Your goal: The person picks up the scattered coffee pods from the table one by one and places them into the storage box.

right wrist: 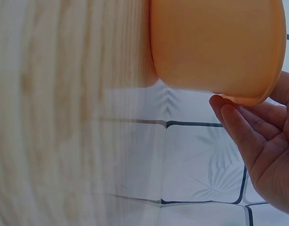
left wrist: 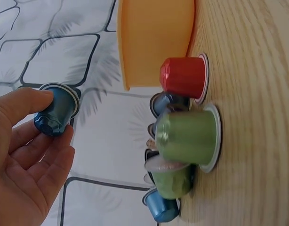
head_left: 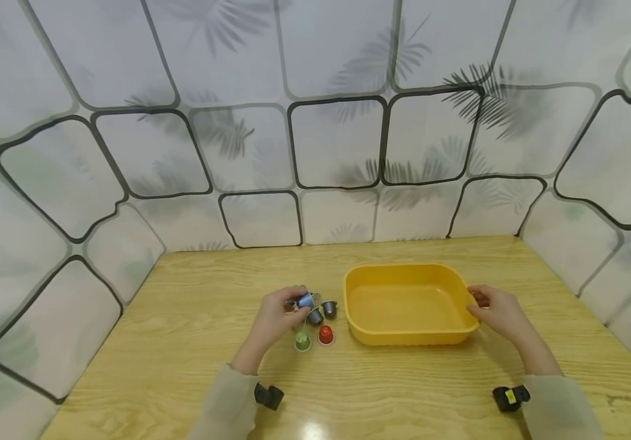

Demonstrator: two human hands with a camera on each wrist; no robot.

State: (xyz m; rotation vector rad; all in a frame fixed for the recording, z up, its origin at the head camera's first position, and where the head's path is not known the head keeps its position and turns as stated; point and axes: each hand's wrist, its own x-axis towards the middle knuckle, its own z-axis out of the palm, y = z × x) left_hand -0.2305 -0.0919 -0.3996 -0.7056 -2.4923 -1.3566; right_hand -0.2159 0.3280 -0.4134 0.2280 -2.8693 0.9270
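Head view: our left hand (head_left: 272,316) pinches a blue coffee capsule (head_left: 305,300). Our right hand (head_left: 499,313) pinches a yellow tray (head_left: 403,338).

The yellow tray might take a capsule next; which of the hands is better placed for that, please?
Left, most likely: the left hand pinches a blue capsule above the table, while the right hand holds the yellow tray at its right end.

On the worktop (head_left: 183,366), the tray (head_left: 411,338) lies right of centre, toward the back edge. Capsules (head_left: 315,316) cluster beside its left wall, two farthest from that edge. The left hand (head_left: 275,318) holds one capsule (left wrist: 57,110) above the worktop; the right hand (head_left: 499,313) is at the tray's right rim.
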